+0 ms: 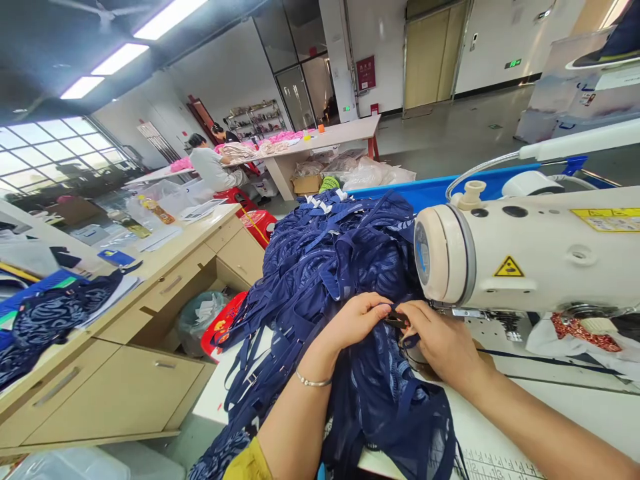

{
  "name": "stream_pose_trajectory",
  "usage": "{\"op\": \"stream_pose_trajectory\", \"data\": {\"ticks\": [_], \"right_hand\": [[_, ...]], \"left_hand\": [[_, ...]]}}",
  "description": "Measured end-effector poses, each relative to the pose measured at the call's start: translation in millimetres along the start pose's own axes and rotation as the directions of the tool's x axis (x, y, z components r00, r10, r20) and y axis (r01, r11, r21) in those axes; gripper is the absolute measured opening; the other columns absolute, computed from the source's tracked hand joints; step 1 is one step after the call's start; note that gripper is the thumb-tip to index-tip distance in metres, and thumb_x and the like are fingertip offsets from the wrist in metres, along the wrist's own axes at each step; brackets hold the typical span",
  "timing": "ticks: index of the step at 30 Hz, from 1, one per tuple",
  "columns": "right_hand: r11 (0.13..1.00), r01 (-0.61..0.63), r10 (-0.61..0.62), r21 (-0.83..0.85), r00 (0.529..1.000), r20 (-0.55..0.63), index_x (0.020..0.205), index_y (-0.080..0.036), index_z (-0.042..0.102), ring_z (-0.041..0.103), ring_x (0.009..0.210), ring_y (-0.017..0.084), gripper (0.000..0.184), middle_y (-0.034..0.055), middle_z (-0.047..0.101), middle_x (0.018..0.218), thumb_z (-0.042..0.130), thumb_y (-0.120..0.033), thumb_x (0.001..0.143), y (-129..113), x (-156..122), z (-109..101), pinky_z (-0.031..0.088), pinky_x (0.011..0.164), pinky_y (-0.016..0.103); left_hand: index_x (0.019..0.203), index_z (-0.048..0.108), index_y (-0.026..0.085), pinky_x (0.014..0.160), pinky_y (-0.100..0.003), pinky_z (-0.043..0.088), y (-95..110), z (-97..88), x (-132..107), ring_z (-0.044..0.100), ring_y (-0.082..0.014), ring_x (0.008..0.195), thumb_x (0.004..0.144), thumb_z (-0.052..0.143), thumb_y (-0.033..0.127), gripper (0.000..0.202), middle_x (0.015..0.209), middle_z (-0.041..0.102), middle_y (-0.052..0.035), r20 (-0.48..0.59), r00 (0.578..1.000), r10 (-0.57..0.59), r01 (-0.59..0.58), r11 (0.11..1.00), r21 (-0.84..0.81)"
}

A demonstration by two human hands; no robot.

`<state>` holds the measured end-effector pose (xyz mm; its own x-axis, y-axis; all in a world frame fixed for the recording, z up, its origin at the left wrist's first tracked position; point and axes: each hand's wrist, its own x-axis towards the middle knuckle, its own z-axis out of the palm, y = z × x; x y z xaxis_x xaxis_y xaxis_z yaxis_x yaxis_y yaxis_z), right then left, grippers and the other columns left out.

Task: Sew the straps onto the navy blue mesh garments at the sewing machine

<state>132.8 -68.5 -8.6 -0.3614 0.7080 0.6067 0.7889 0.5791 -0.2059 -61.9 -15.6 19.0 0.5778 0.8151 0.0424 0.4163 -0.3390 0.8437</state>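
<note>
Strap end (397,321), navy, pinched between left hand (356,321) and right hand (443,345), both clamped on it, long axis left-right, just beside sewing machine (530,260), garment pile (325,257) behind.

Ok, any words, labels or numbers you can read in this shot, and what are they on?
No text reads clearly.
Yellow label on the sewing machine: print blurred.
Yellow warning triangle on the machine: symbol only, no words.
Red wall sign: characters too small.
Green wall sign: unreadable.
Ruler markings on the sewing table: numerals too small.
Navy fabric: no lettering visible.
</note>
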Motion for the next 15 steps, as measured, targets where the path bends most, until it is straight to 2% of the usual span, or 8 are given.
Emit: {"op": "stream_pose_trajectory", "data": {"ticks": [2, 3, 6, 8, 11, 13, 15], "right_hand": [[0.980, -0.098, 0.077, 0.175, 0.989, 0.123, 0.104, -0.021, 0.057, 0.068, 0.078, 0.015, 0.027, 0.0003, 0.069, 0.094, 0.044, -0.007, 0.086, 0, -3, -2, 0.047, 0.063, 0.024], [0.959, -0.159, 0.107, 0.236, 0.970, 0.216, 0.105, -0.023, 0.058, 0.068, 0.082, 0.015, 0.030, -0.0006, 0.069, 0.096, 0.044, -0.006, 0.085, 0, -4, -4, 0.046, 0.065, 0.023], [0.928, -0.293, 0.152, 0.229, 0.862, 0.483, 0.103, -0.028, 0.061, 0.068, 0.086, 0.015, 0.046, -0.0036, 0.070, 0.101, 0.040, 0.001, 0.074, -5, -7, -18, 0.042, 0.062, 0.022], [0.934, -0.302, 0.141, 0.191, 0.804, 0.577, 0.094, -0.029, 0.062, 0.067, 0.084, 0.014, 0.048, -0.0051, 0.070, 0.095, 0.039, 0.003, 0.067, -4, -11, -32, 0.041, 0.062, 0.021], [0.950, -0.277, 0.136, 0.144, 0.782, 0.608, 0.090, -0.027, 0.061, 0.066, 0.081, 0.013, 0.048, -0.0057, 0.069, 0.089, 0.038, 0.004, 0.061, 8, -25, -58, 0.042, 0.065, 0.020], [0.960, -0.278, 0.219, 0.013, 0.783, 0.582, 0.095, -0.027, 0.062, 0.067, 0.080, 0.014, 0.050, -0.0041, 0.069, 0.091, 0.038, 0.004, 0.063, 23, -42, -76, 0.044, 0.064, 0.022], [0.934, -0.296, 0.357, -0.201, 0.803, 0.478, 0.101, -0.026, 0.063, 0.069, 0.081, 0.017, 0.043, -0.0003, 0.071, 0.097, 0.042, -0.002, 0.073, 43, -62, -92, 0.046, 0.061, 0.025]], "left_hand": [[0.101, 0.070, 0.014, 0.091, -0.029, 0.048, -1, 0.3, 0, 0.063, -0.0194, 0.095, 0.096, 0.050, 0.032, 0.027, 0.099, 0.070, -0.0071, -0.026, 0.999, -0.031, 0.031, 0.999, -0.022], [0.101, 0.070, 0.014, 0.091, -0.029, 0.048, -1, 0.2, -1, 0.063, -0.0196, 0.095, 0.096, 0.050, 0.032, 0.027, 0.100, 0.070, -0.0072, -0.035, 0.999, -0.042, 0.041, 0.999, -0.021], [0.102, 0.070, 0.014, 0.091, -0.031, 0.049, -1, -0.8, -1, 0.064, -0.0200, 0.094, 0.095, 0.050, 0.033, 0.028, 0.099, 0.070, -0.0073, -0.044, 0.998, -0.046, 0.047, 0.999, 0.008], [0.103, 0.070, 0.015, 0.092, -0.032, 0.049, 0, -1.2, -2, 0.064, -0.0201, 0.095, 0.095, 0.051, 0.034, 0.029, 0.101, 0.071, -0.0072, -0.045, 0.999, -0.030, 0.031, 0.999, 0.029], [0.104, 0.070, 0.017, 0.095, -0.032, 0.048, 0, -0.2, 0, 0.065, -0.0205, 0.099, 0.092, 0.054, 0.034, 0.026, 0.106, 0.072, -0.0065, -0.062, 0.998, -0.002, 0.006, 0.998, 0.061], [0.103, 0.071, 0.018, 0.095, -0.033, 0.048, -1, 2.1, 2, 0.066, -0.0215, 0.099, 0.090, 0.057, 0.034, 0.025, 0.106, 0.073, -0.0059, -0.100, 0.995, -0.015, 0.023, 0.996, 0.088], [0.101, 0.071, 0.019, 0.092, -0.034, 0.049, -2, 5.4, 4, 0.067, -0.0227, 0.097, 0.088, 0.059, 0.032, 0.023, 0.103, 0.074, -0.0052, -0.140, 0.990, -0.021, 0.041, 0.989, 0.140]]}}
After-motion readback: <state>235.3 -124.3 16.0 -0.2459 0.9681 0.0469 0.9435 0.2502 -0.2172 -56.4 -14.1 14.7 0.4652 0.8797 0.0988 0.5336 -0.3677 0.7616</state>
